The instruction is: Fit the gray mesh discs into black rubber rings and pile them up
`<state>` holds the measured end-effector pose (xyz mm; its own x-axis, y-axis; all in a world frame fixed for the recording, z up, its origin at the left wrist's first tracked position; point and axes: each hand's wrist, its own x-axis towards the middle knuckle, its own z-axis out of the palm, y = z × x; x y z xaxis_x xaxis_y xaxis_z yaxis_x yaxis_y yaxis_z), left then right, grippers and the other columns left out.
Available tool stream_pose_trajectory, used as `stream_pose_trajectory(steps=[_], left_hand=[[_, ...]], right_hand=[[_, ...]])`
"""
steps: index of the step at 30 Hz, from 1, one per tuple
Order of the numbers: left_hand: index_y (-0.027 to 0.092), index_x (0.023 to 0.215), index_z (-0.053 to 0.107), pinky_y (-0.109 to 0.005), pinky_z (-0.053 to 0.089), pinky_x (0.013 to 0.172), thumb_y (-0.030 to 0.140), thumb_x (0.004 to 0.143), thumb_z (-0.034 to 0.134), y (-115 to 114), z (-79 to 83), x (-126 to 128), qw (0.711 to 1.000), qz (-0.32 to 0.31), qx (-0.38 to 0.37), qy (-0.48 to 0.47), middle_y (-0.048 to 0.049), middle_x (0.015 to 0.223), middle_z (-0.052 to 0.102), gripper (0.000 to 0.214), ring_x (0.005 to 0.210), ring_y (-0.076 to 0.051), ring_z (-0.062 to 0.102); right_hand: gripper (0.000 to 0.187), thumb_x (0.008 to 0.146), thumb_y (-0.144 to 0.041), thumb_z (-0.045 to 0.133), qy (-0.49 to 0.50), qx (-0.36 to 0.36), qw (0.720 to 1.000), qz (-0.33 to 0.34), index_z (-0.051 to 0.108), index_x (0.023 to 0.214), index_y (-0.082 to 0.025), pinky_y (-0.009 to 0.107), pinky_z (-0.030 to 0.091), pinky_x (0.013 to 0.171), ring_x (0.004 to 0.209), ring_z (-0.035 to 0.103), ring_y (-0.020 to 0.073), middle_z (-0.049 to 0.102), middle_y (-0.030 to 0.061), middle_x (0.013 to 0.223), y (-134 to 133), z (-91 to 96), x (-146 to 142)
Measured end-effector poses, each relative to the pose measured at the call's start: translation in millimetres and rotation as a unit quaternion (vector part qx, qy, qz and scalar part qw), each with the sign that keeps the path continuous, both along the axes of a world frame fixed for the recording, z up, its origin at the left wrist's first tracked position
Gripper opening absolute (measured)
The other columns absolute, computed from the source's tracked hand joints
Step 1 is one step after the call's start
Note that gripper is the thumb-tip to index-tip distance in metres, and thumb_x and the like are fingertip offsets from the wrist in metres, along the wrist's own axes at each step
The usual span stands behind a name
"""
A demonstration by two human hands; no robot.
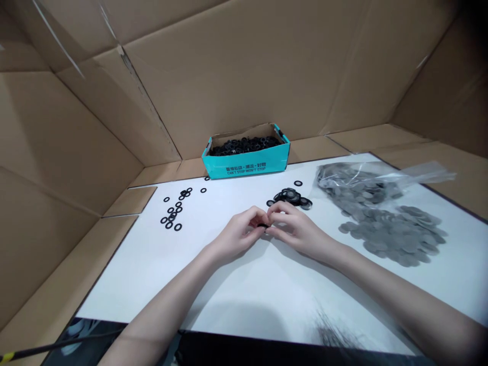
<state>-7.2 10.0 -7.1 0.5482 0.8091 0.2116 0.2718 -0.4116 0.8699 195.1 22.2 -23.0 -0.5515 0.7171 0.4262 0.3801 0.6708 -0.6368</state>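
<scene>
Close together over the middle of the white table, my left hand (244,229) and my right hand (292,226) pinch a small black ring (263,225) between their fingertips. Most of the ring is covered by the fingers, and whether a grey disc sits in it I cannot tell. Just beyond my right hand lies a pile of black rings with grey discs in them (290,195). Loose black rings (178,227) are scattered to the left of my left hand. On the right, a heap of thin grey discs (400,236) spreads over the table.
A turquoise box (246,163) full of black rings stands at the back. Behind the disc heap lies a clear plastic bag (412,177) with more grey discs. Cardboard walls (244,71) enclose the white table (152,274) at the back and sides.
</scene>
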Motion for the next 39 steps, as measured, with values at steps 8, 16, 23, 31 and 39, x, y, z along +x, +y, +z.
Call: stream_pose_trajectory(steps=[8, 16, 23, 31, 39], left_hand=[[0.017, 0.098, 0.053, -0.026, 0.049, 0.08, 0.019, 0.092, 0.055, 0, -0.1, -1, 0.999, 0.009, -0.016, -0.038, -0.0037, 0.095, 0.062, 0.007, 0.084, -0.012, 0.06], [0.017, 0.097, 0.053, -0.026, 0.05, 0.078, 0.022, 0.092, 0.055, -1, -2.0, 0, 0.999, 0.003, -0.019, -0.034, -0.0037, 0.093, 0.061, 0.007, 0.081, -0.012, 0.06], [0.017, 0.095, 0.054, -0.024, 0.051, 0.073, 0.019, 0.09, 0.056, -3, 2.5, -1, 0.999, -0.009, -0.038, -0.025, -0.0021, 0.091, 0.06, 0.006, 0.076, -0.011, 0.062], [0.016, 0.092, 0.057, -0.022, 0.05, 0.067, 0.021, 0.089, 0.057, -4, 12.1, -2, 0.997, -0.018, -0.077, -0.014, -0.0035, 0.087, 0.064, 0.006, 0.075, -0.013, 0.066], [0.018, 0.091, 0.056, -0.022, 0.045, 0.068, 0.018, 0.085, 0.059, 1, 8.4, -4, 0.999, 0.005, -0.005, 0.051, -0.0003, 0.083, 0.061, 0.007, 0.073, -0.011, 0.055]], right_hand=[[0.015, 0.095, -0.025, 0.053, -0.018, -0.002, 1.0, 0.008, 0.063, 0.083, -0.021, 0.042, 0.046, 0.085, 0.097, 0.055, 0.0233, 0.061, 0.0093, 0.103, 0, -0.3, 1], [0.025, 0.098, -0.028, 0.048, 0.001, -0.039, 0.997, 0.06, 0.068, 0.085, -0.02, 0.039, 0.048, 0.088, 0.1, 0.057, 0.0215, 0.059, 0.0096, 0.105, -1, 2.4, 1], [0.029, 0.099, -0.032, 0.048, 0.019, -0.081, 0.994, 0.068, 0.073, 0.09, -0.021, 0.037, 0.049, 0.087, 0.1, 0.058, 0.0208, 0.058, 0.0093, 0.107, -2, 3.5, 3], [0.028, 0.097, -0.033, 0.051, 0.015, -0.064, 0.997, 0.046, 0.074, 0.086, -0.022, 0.04, 0.048, 0.088, 0.1, 0.056, 0.0224, 0.058, 0.0089, 0.101, -6, 9.3, 1], [0.024, 0.095, -0.028, 0.053, -0.055, 0.003, 0.998, 0.028, 0.068, 0.078, -0.02, 0.042, 0.044, 0.081, 0.092, 0.054, 0.023, 0.059, 0.0086, 0.096, 0, -2.0, 1]])
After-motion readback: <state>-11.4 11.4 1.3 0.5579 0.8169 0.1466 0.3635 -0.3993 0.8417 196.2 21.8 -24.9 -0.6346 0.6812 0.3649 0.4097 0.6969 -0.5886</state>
